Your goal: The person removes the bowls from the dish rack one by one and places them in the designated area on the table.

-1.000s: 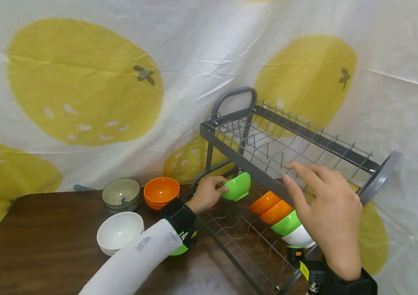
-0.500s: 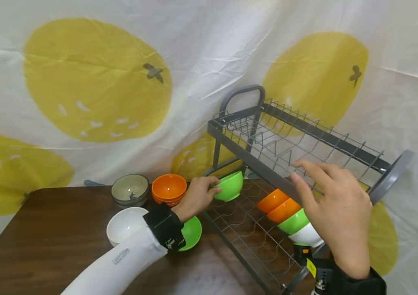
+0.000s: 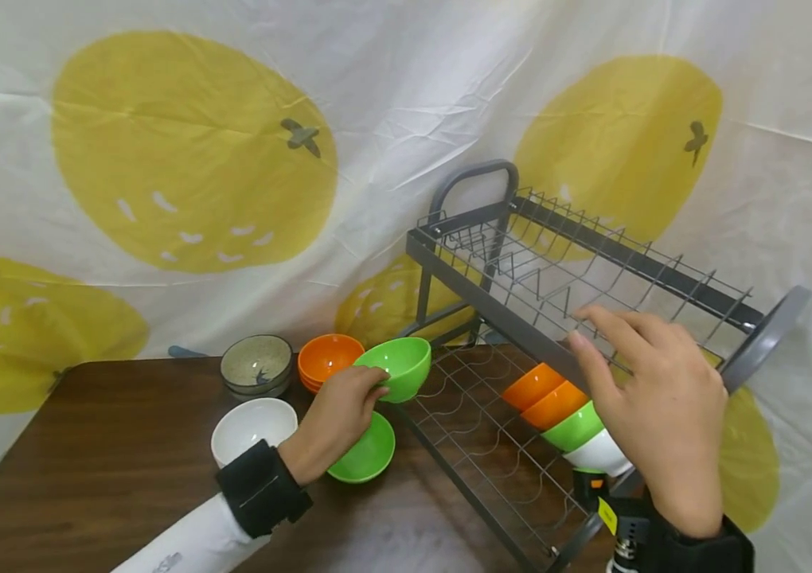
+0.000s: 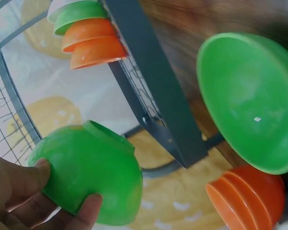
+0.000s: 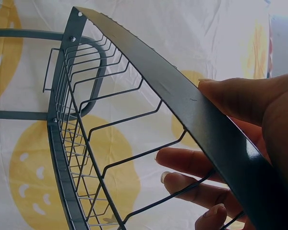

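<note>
My left hand point(image 3: 337, 418) pinches a small green bowl point(image 3: 402, 370) by its rim, thumb and fingers on opposite sides. The bowl is tilted, in the air beside the left end of a grey two-tier dish rack point(image 3: 492, 306). In the left wrist view the held bowl point(image 4: 96, 167) shows its outside and foot ring. Below it, another green bowl point(image 3: 365, 454) rests on the table. My right hand point(image 3: 653, 406) is at the rack's upper front rail point(image 5: 201, 117), thumb on the near side and fingers among the wires behind it.
Orange bowls point(image 3: 330, 358), grey-green bowls point(image 3: 255, 362) and a white bowl point(image 3: 251, 426) stand at left on the brown table point(image 3: 91, 461). On the rack's lower tier, two orange bowls point(image 3: 552, 406), a green bowl point(image 3: 578, 427) and a white bowl point(image 3: 599, 454) lean in a row.
My left hand has drawn the green bowl leftward, away from the rack's lower tier, uncovering the green bowl on the table. The right hand keeps its place at the rack.
</note>
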Demonstrator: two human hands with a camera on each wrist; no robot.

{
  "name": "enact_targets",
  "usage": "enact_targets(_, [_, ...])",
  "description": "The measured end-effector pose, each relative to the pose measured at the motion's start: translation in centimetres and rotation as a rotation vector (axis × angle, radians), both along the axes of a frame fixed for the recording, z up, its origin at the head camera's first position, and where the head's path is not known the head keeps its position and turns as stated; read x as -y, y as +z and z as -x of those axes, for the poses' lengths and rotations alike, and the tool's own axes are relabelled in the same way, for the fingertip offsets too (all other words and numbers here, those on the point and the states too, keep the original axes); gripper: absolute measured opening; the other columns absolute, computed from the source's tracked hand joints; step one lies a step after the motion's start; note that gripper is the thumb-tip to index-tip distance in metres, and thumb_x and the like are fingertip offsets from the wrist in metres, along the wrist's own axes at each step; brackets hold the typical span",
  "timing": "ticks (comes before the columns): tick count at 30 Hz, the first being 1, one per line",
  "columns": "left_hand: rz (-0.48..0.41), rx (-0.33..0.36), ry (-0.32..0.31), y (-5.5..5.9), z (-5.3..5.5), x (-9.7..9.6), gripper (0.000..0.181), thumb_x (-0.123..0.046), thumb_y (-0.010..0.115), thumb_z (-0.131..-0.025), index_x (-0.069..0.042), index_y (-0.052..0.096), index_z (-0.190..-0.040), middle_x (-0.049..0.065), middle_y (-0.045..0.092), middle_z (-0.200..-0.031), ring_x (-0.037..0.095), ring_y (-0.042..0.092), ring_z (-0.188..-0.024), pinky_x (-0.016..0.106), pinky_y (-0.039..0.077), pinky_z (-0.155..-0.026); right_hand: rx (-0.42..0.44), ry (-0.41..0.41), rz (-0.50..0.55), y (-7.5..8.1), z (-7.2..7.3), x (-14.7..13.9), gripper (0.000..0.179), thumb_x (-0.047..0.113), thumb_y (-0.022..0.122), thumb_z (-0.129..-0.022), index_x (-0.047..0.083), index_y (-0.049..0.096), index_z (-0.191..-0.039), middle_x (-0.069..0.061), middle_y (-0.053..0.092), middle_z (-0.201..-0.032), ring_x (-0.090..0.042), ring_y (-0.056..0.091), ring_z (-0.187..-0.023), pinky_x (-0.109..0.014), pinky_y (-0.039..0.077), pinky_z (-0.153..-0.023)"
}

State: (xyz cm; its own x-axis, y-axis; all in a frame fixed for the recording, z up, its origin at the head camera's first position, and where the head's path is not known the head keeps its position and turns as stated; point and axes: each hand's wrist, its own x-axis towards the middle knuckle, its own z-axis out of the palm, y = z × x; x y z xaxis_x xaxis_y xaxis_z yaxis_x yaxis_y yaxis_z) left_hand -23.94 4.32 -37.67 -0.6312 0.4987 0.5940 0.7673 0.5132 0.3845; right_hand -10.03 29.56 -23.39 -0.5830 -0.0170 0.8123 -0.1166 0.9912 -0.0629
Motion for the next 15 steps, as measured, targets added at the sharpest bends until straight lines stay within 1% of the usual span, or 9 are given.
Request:
enact_targets(4, [0.045,-0.092,0.050,-0.8,-0.9,1.5,0.005,-0.008,0.065,-0.080,-0.009,0.063,-0.085,-0.003,0.055,-0.072,0.016,0.054,-0.068,0.031,0.046,-0.062,0.003,-0.005,-0.003,0.0,0.0,0.0,0.030,0.033,0.063,-0.081,0.021,0.065,-0.109,-0.005,0.064,-0.099,-0.026,0.056,-0.081,-0.045,0.041,-0.051])
enact_targets(9, [0.146,-0.188,0.067,-1.8,-1.8,2.9,0.008,-0.007,0.066,-0.078,-0.011,0.061,-0.083,-0.003,0.051,-0.069,0.016,0.050,-0.064,0.029,0.043,-0.056,0.009,-0.005,-0.001,0.1,0.0,0.2,0.031,0.033,0.063,-0.082,0.021,0.065,-0.110,-0.005,0.063,-0.099,-0.027,0.056,-0.083,-0.046,0.042,-0.053])
enact_targets(13, [0.185,-0.227,0.058,-2.6,-2.5,3.7,0.011,-0.007,0.066,-0.075,-0.012,0.058,-0.079,-0.004,0.050,-0.067,0.016,0.049,-0.064,0.029,0.042,-0.054,0.018,-0.006,0.003,0.1,0.0,0.2,0.031,0.032,0.063,-0.082,0.020,0.065,-0.110,-0.006,0.063,-0.100,-0.027,0.056,-0.083,-0.045,0.041,-0.054])
enact_targets(15, [0.192,-0.230,0.057,-3.0,-2.8,4.0,0.012,-0.006,0.067,-0.074,-0.013,0.058,-0.078,-0.005,0.050,-0.067,0.016,0.049,-0.064,0.028,0.042,-0.053,0.021,-0.010,0.006,0.1,0.0,0.2,0.031,0.032,0.064,-0.081,0.020,0.065,-0.110,-0.006,0.063,-0.100,-0.027,0.055,-0.082,-0.046,0.041,-0.054])
